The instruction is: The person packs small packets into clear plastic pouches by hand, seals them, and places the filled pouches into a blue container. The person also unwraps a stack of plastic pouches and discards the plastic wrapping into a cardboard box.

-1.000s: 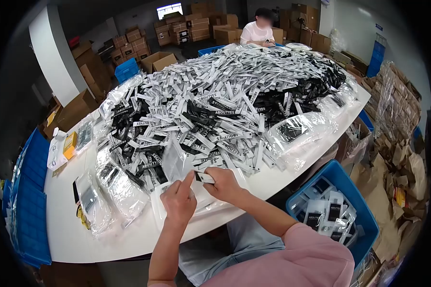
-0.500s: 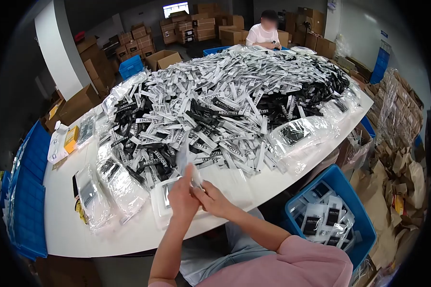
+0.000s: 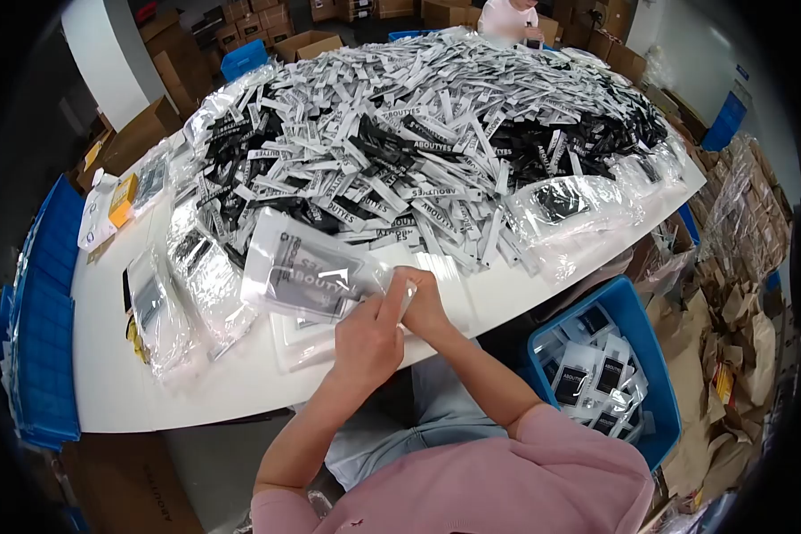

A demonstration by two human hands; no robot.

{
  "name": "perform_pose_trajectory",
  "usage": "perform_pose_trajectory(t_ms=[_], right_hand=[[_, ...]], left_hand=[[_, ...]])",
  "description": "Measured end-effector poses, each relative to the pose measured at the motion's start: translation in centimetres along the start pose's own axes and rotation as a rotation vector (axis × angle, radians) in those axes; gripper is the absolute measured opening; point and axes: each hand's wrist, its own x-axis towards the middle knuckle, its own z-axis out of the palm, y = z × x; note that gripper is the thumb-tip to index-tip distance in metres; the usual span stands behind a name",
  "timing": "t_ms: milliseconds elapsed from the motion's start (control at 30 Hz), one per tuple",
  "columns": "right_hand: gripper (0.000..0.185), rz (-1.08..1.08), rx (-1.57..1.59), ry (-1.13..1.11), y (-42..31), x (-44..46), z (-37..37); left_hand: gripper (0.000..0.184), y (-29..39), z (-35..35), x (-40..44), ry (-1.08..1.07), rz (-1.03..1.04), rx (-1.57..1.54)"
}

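Observation:
A clear plastic pouch with dark printing is held up over the table's near edge, stretching left from my hands. My left hand is closed on its lower right part. Close beside it, my right hand pinches the pouch's right end. Beneath the pouch lies a stack of flat clear bags on the white table. Beyond my hands rises a large heap of white and black printed packets.
At the right, a blue bin holds filled pouches. Clear bags of pouches lie at the left, near a yellow box. Blue crates stand left of the table. Another person is across the heap.
The pouch has swung out to the left and lies broad side to view, with my hands at its right end. The camera view has tilted downward.

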Motion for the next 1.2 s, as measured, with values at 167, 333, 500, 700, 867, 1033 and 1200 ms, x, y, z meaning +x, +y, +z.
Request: perform_pose_trajectory(t_ms=[167,333,500,700,867,1033,1200], right_hand=[[0.02,-0.028,0.089,-0.226,-0.4,-0.2,-0.3],[0.02,0.004,-0.015,-0.398,-1.5,0.3,-1.2],[0.02,0.242,0.399,-0.39,-1.0,0.3,-2.1],[0.024,0.093,0.027,-0.333,-2.0,-0.7,-1.4],[0.026,-0.015,-0.229,-0.367,-3.9,-1.1,-2.0],[0.018,-0.261,-0.268,-0.331,-3.0,-1.8,-3.2],[0.008,-0.34,-0.421,-0.295,-3.6,-2.8,-3.3]], left_hand=[[0.079,-1.2,-4.6,2.0,-0.186,-0.16,-0.269],[0.054,-4.0,-8.1,5.2,-0.524,-0.165,-0.193],[0.02,-5.3,-8.0,5.5,-0.567,-0.408,-0.187],[0.022,-4.9,-5.7,3.0,-0.502,-0.529,-0.475],[0.022,-3.8,-4.8,1.0,-0.378,-0.53,-0.554],[0.009,-3.5,-5.4,0.7,-0.228,-0.417,-0.449],[0.004,-0.9,-4.4,1.7,-0.307,0.179,0.085]])
